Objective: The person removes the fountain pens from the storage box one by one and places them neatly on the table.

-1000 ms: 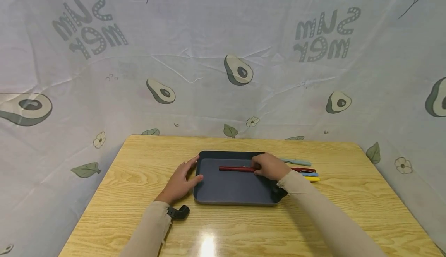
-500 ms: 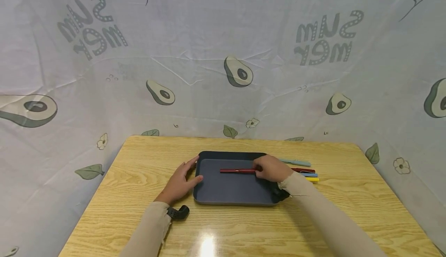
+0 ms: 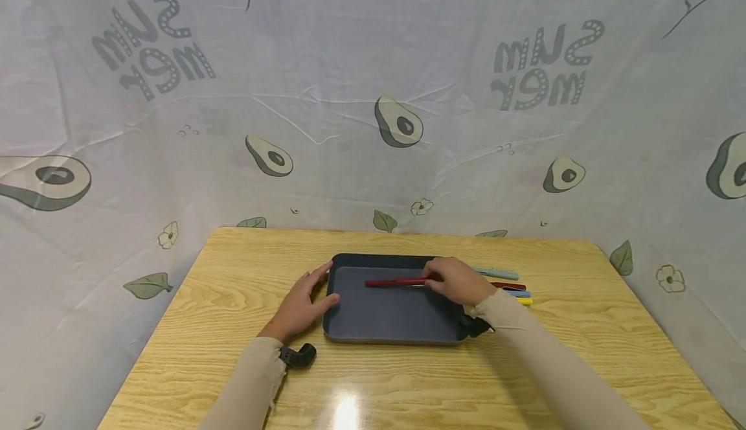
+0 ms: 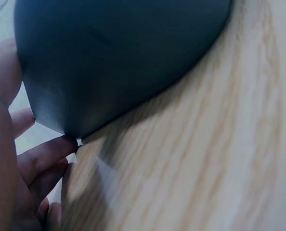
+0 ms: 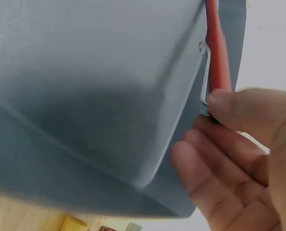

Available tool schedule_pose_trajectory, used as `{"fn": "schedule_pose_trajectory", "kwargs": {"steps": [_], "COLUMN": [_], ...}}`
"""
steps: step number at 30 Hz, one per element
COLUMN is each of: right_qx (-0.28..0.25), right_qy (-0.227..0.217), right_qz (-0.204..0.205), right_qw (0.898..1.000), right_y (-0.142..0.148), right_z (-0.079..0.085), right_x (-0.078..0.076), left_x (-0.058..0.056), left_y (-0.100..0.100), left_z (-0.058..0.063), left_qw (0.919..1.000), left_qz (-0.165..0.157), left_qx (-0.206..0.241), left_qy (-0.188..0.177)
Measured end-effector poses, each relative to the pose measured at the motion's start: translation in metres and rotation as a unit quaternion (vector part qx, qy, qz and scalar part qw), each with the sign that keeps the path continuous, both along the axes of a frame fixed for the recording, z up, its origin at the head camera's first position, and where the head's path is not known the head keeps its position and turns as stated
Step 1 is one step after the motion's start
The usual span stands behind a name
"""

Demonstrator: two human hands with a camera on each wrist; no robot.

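My right hand [image 3: 456, 280] pinches a red pen [image 3: 392, 282] by its right end, between thumb and fingers. The pen lies crosswise over the dark grey tray [image 3: 390, 320], its other end pointing left. In the right wrist view, the red pen [image 5: 220, 62] shows a silver clip and a black end at the fingertips. My left hand [image 3: 298, 307] rests against the tray's left side, fingers extended and thumb reaching the rim. Its fingers [image 4: 46, 156] touch the low outer corner of the tray wall [image 4: 109, 62] in the left wrist view.
Right of the tray, partly behind my right hand, several pens lie on the wooden table [image 3: 583, 326]: a pale green pen [image 3: 498, 273], another red pen [image 3: 513, 286], a blue pen [image 3: 520, 294] and a yellow pen [image 3: 526, 302]. A printed cloth [image 3: 326, 177] hangs behind.
The red pen has rolled slightly in my right hand, and its right end now sits a little higher. My left hand and the tray have stayed put.
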State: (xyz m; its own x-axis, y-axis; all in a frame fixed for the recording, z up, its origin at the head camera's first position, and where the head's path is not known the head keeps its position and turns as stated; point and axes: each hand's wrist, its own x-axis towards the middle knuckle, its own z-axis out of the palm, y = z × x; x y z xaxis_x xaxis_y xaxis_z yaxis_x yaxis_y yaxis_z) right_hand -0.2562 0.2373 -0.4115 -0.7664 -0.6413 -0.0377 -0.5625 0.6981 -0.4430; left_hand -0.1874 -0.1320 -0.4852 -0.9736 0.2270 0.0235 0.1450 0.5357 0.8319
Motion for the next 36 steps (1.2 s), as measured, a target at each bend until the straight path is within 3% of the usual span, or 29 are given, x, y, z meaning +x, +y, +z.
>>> {"fn": "schedule_pose_trajectory", "kwargs": {"steps": [12,22,29,36], "right_qx": [-0.085,-0.147,-0.161,-0.156], "right_qy": [0.032,-0.005,0.027,0.061], "right_qz": [-0.039,-0.074,-0.109,-0.119], "right_qw": [0.995,0.986,0.981,0.979], "right_y": [0.027,0.064,0.102,0.148], "right_z": [0.004,0.009,0.011,0.005], "right_x": [0.016,0.04,0.047,0.059], "left_x": [0.008,0.015,0.015,0.014], "left_y": [0.004,0.008,0.009,0.01], "left_z": [-0.007,-0.007,-0.008,-0.007], "left_qw": [0.9998,0.9997,0.9997,0.9993], "left_qz": [0.007,0.01,0.014,0.01], "left_qx": [0.003,-0.01,-0.01,-0.014], "left_qy": [0.019,0.02,0.02,0.034]}}
